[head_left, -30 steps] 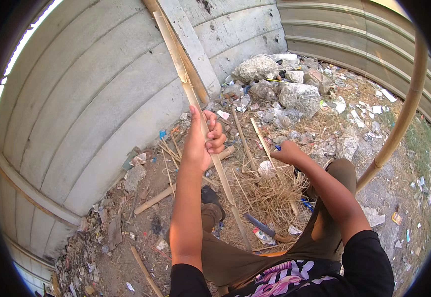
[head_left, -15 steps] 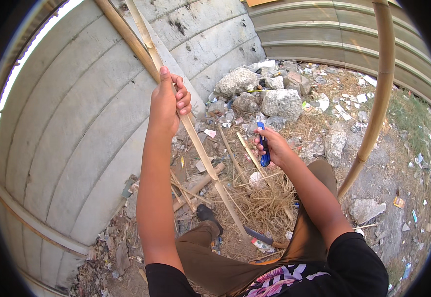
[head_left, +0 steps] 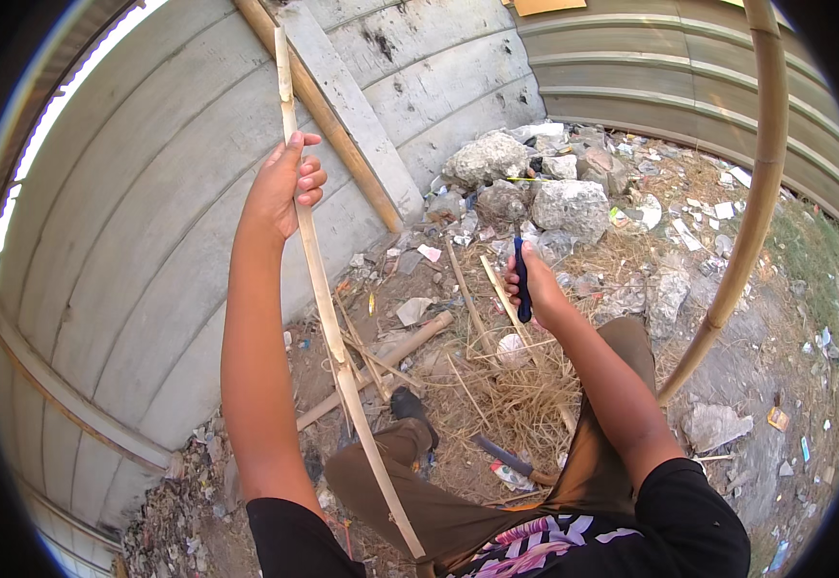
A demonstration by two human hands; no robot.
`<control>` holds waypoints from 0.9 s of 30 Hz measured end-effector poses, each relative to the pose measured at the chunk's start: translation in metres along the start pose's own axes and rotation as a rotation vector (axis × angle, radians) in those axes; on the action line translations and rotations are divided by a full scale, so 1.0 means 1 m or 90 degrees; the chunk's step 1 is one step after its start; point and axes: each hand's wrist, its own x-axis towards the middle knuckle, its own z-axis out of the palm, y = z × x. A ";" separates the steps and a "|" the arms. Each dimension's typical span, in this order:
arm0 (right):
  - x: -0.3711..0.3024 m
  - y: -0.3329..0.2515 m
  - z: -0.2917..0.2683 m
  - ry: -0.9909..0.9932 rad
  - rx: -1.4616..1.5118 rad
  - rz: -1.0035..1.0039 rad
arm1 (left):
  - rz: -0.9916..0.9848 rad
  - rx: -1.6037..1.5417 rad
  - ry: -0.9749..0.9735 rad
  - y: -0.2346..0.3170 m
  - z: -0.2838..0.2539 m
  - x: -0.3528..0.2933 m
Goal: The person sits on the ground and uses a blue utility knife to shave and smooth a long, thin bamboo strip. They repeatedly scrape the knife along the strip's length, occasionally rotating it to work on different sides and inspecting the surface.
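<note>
My left hand [head_left: 282,185], raised on the left, is closed around a long, split bamboo strip [head_left: 321,299]. The strip slants from above my fist down to my lap, with a node partway along it. In my right hand [head_left: 543,289] is a blue utility knife [head_left: 522,287], fingers wrapped round its handle. A thin grey piece shows at its top end; whether that is bared blade is hard to make out. Knife and strip are well apart. Below, between my legs, a dark-bladed machete [head_left: 504,457] lies by a heap of pale shavings [head_left: 525,400].
A bamboo pole [head_left: 752,202] rises at my right. Another pole [head_left: 337,120] leans on the grey panel wall [head_left: 159,222]. Cut bamboo pieces [head_left: 381,366] lie ahead of my foot. Rocks [head_left: 571,209] and litter cover the ground toward the ribbed metal fence [head_left: 631,63].
My left hand has shifted left with the bamboo strip, whose lower end now reaches my lap. The knife has turned so its edge faces me more. The whole view has swung slightly left.
</note>
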 end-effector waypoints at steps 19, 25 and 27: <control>-0.040 0.024 0.052 -0.143 -0.942 -0.455 | -0.367 -0.289 -0.019 -0.217 0.054 -0.237; -0.055 0.025 0.059 -0.210 -1.022 -0.457 | -0.374 -0.408 -0.038 -0.223 0.052 -0.251; -0.058 0.025 0.058 -0.235 -1.045 -0.471 | -0.371 -0.431 -0.058 -0.222 0.047 -0.252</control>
